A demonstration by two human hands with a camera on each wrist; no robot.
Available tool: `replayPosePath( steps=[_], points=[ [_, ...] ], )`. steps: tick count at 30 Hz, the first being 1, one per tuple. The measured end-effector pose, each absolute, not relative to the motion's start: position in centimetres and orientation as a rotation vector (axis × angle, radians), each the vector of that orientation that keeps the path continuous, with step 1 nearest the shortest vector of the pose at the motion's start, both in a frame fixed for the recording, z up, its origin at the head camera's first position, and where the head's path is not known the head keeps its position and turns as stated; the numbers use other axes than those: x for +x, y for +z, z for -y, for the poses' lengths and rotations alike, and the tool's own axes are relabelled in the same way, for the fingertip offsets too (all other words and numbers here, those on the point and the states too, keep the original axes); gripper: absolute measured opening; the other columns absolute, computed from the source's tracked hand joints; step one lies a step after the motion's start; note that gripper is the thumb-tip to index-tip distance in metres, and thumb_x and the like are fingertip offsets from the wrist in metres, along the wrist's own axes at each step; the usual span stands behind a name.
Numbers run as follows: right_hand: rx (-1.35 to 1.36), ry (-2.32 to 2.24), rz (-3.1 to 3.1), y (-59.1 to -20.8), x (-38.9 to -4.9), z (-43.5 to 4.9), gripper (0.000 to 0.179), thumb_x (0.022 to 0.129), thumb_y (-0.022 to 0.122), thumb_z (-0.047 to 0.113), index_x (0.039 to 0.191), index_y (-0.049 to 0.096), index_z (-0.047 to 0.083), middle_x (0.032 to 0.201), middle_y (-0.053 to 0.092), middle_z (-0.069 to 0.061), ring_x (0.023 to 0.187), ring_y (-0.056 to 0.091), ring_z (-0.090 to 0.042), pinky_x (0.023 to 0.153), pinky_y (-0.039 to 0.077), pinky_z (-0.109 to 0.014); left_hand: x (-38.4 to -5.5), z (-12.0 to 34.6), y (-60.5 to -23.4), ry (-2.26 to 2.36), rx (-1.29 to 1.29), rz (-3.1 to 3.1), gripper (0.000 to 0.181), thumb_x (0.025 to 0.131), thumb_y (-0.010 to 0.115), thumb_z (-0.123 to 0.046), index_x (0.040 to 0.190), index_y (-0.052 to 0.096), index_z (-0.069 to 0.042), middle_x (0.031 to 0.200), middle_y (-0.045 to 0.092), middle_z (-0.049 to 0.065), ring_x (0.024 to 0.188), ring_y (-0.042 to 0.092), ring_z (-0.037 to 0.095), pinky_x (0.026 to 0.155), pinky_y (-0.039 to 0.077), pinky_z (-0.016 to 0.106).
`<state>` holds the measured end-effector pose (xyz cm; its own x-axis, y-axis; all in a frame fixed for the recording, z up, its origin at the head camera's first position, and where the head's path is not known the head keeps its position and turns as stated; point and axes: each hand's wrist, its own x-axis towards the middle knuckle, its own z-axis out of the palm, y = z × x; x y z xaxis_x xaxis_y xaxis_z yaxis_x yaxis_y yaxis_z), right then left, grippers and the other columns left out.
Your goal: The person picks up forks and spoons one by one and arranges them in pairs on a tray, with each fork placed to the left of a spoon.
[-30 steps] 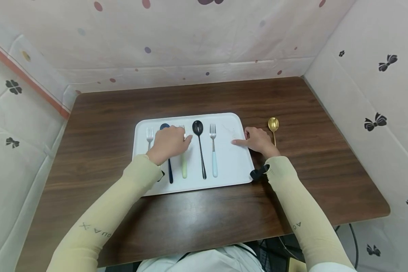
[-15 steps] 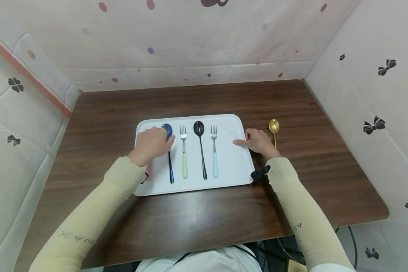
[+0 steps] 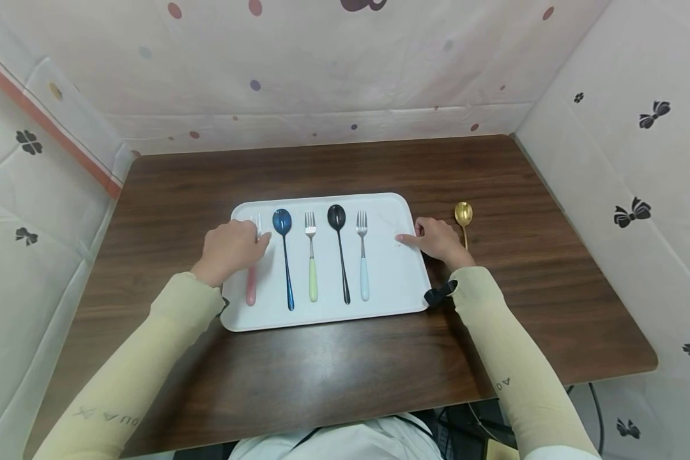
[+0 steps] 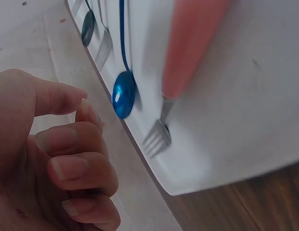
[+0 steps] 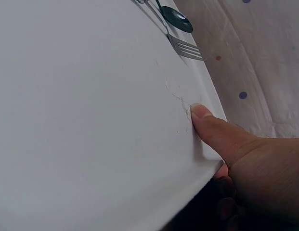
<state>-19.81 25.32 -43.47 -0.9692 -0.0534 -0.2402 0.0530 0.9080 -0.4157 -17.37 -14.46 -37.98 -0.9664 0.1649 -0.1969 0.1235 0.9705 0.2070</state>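
A white tray [image 3: 397,281] lies on the table, bearing a row of cutlery. From the left come a pink-handled fork [image 3: 251,285], a blue spoon [image 3: 282,222], a green-handled fork [image 3: 313,275], a black spoon [image 3: 336,217] and a light-blue-handled fork [image 3: 364,275]. My left hand [image 3: 230,249] hovers over the tray's left edge, partly covering the pink-handled fork in the head view. In the left wrist view its fingers [image 4: 82,168] bend loosely around nothing. My right hand [image 3: 437,239] grips the tray's right edge, thumb [image 5: 212,127] on top and other fingers at the underside.
A gold spoon [image 3: 463,214] lies on the brown wooden table [image 3: 345,370], just right of the right hand. Patterned white sheeting [image 3: 322,70] stands behind the table and along both sides.
My left hand has moved left, from above the blue spoon and green-handled fork to the tray's left edge, uncovering both. The right hand stays on the tray's right edge.
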Motion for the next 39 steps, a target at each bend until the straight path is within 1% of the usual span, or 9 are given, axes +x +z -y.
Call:
replayPosePath(
  steps=[3, 6, 13, 17, 21, 25, 29, 32, 39],
  points=[
    [0.004, -0.631, -2.82, -43.3, -19.7, -25.4, 0.051, 0.086, 0.062, 0.059, 0.083, 0.052, 0.009, 0.073, 0.049, -0.008, 0.072, 0.049, -0.024, 0.063, 0.035, -0.033, -17.2, 15.0, -38.0, 0.328, 0.207, -2.903, 0.044, 0.097, 0.049, -0.037, 0.066, 0.059, -0.008, 0.055, 0.047, 0.007, 0.052, 0.046, 0.022, 0.048, 0.036, 0.031],
    [0.003, -0.638, -2.815, -43.2, -19.7, -25.4, 0.05, 0.087, 0.061, 0.058, 0.083, 0.052, 0.009, 0.073, 0.049, -0.008, 0.072, 0.049, -0.024, 0.064, 0.035, -0.033, -17.0, 15.7, -38.1, 0.339, 0.192, -2.904, 0.044, 0.097, 0.047, -0.037, 0.067, 0.059, -0.007, 0.055, 0.046, 0.007, 0.051, 0.045, 0.022, 0.047, 0.035, 0.031],
    [-0.003, -0.631, -2.815, -43.2, -19.8, -25.4, 0.052, 0.085, 0.061, 0.061, 0.083, 0.052, 0.01, 0.072, 0.049, -0.007, 0.071, 0.049, -0.024, 0.063, 0.035, -0.033, -16.8, 17.6, -38.3, 0.312, 0.142, -2.881, 0.041, 0.097, 0.047, -0.036, 0.081, 0.061, -0.001, 0.059, 0.049, 0.01, 0.052, 0.047, 0.022, 0.048, 0.037, 0.032],
    [0.004, -0.632, -2.814, -43.3, -19.9, -25.5, 0.054, 0.082, 0.063, 0.063, 0.083, 0.052, 0.01, 0.072, 0.048, -0.007, 0.071, 0.049, -0.024, 0.062, 0.034, -0.033, -17.0, 18.6, -38.6, 0.298, 0.106, -2.867, 0.043, 0.098, 0.045, -0.037, 0.077, 0.059, -0.002, 0.06, 0.05, 0.01, 0.053, 0.048, 0.023, 0.049, 0.037, 0.033],
    [0.002, -0.632, -2.813, -43.3, -19.9, -25.5, 0.053, 0.083, 0.064, 0.062, 0.083, 0.052, 0.01, 0.073, 0.048, -0.007, 0.072, 0.049, -0.024, 0.063, 0.035, -0.033, -17.3, 19.4, -39.1, 0.293, 0.082, -2.853, 0.044, 0.098, 0.043, -0.039, 0.076, 0.058, -0.003, 0.061, 0.049, 0.01, 0.055, 0.048, 0.024, 0.05, 0.037, 0.034],
    [-0.002, -0.632, -2.808, -43.3, -19.9, -25.5, 0.052, 0.084, 0.063, 0.06, 0.083, 0.052, 0.01, 0.073, 0.048, -0.007, 0.072, 0.048, -0.024, 0.063, 0.035, -0.033, -17.5, 20.0, -39.7, 0.263, 0.073, -2.858, 0.045, 0.097, 0.041, -0.039, 0.083, 0.059, 0.0, 0.065, 0.052, 0.012, 0.059, 0.051, 0.026, 0.051, 0.037, 0.036],
    [-0.004, -0.631, -2.799, -43.3, -19.9, -25.6, 0.051, 0.085, 0.062, 0.059, 0.082, 0.051, 0.01, 0.072, 0.047, -0.006, 0.071, 0.047, -0.023, 0.063, 0.034, -0.033, -17.6, 20.6, -40.2, 0.24, 0.06, -2.854, 0.049, 0.097, 0.039, -0.04, 0.096, 0.06, 0.004, 0.072, 0.057, 0.016, 0.063, 0.054, 0.029, 0.052, 0.038, 0.038],
    [-0.001, -0.638, -2.794, -43.3, -20.0, -25.6, 0.05, 0.085, 0.063, 0.059, 0.081, 0.051, 0.01, 0.072, 0.046, -0.006, 0.071, 0.047, -0.023, 0.063, 0.034, -0.033, -17.6, 20.9, -40.5, 0.243, 0.058, -2.831, 0.052, 0.098, 0.038, -0.042, 0.101, 0.06, 0.005, 0.076, 0.059, 0.017, 0.065, 0.055, 0.03, 0.052, 0.039, 0.037],
    [-0.004, -0.665, -2.79, -43.4, -20.1, -25.6, 0.05, 0.086, 0.063, 0.058, 0.081, 0.051, 0.01, 0.072, 0.045, -0.006, 0.072, 0.047, -0.023, 0.064, 0.034, -0.033, -17.7, 21.1, -41.0, 0.283, 0.074, -2.773, 0.049, 0.098, 0.041, -0.041, 0.102, 0.059, 0.004, 0.077, 0.059, 0.016, 0.066, 0.055, 0.028, 0.052, 0.04, 0.035]
  ],
)
